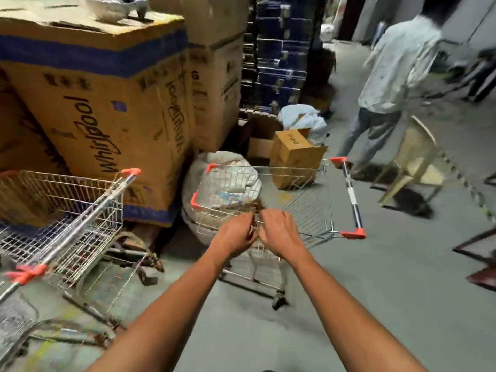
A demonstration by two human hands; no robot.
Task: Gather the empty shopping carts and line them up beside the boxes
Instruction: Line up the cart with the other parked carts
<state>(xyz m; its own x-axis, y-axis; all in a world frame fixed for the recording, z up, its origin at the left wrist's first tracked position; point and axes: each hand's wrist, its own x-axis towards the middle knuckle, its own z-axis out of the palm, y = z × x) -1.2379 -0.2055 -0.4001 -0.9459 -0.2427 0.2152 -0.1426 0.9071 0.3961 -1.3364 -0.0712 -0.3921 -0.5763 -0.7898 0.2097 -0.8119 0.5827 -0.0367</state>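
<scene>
Beside the boxes [107, 103], both hands, left [236, 234] and right [279, 232], grip the cart's [308, 210] wire rim.

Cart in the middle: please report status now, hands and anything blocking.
Both hands, left hand and right hand, grip middle cart at its near rim. White sack directly ahead, against boxes. Parked cart left.

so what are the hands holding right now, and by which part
Both the left hand and right hand grip the shopping cart by the near wire rim of its basket, side by side, not by the handle bar.
</scene>
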